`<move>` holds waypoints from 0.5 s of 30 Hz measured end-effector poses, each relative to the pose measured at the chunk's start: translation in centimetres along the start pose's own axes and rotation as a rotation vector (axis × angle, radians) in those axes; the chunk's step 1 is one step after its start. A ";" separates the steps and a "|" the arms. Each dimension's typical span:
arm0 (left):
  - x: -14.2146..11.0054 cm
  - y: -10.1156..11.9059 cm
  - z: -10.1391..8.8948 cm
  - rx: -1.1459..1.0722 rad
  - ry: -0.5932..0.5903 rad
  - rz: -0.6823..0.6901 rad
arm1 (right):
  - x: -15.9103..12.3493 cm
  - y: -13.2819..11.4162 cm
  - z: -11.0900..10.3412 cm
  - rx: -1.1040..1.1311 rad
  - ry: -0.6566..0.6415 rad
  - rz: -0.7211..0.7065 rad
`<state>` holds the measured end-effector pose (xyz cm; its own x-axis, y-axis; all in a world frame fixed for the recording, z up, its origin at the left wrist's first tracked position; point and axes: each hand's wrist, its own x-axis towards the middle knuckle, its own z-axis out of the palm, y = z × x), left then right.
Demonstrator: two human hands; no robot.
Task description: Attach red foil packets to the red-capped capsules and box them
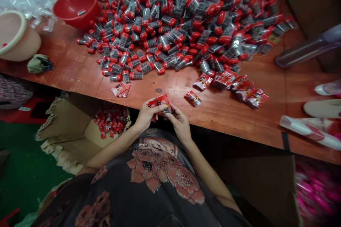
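1. Pinching a red foil packet (160,103), the fingers (161,108) of the left hand (146,116) and right hand (180,123) press together on it from either side, the packet sitting between them.
2. Both hands hover just over the near edge of the wooden counter (239,122).
3. Loose red packets (193,98) lie beside the hands on the counter, below a heap of red-capped clear tubes (165,25).
4. Below the counter edge, left of the hands, an open cardboard box (64,124) holds more packets (112,118).
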<state>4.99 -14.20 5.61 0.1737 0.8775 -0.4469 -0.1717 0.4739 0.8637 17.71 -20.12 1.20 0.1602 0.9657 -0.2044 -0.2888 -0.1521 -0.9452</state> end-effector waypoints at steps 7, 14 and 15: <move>0.5 -1.0 0.3 -0.012 -0.034 -0.051 | 0.1 0.8 -1.1 -0.063 0.134 0.011; 2.0 -1.9 0.4 -0.149 -0.110 -0.221 | 0.9 0.7 -3.3 -0.181 0.264 0.023; 2.2 -1.7 0.2 -0.226 -0.106 -0.261 | 1.1 0.7 -4.0 -0.249 0.287 -0.003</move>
<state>5.90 -13.11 3.21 0.3376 0.7180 -0.6087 -0.3163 0.6956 0.6450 21.48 -20.02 -0.66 0.4291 0.8732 -0.2311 -0.0557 -0.2298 -0.9717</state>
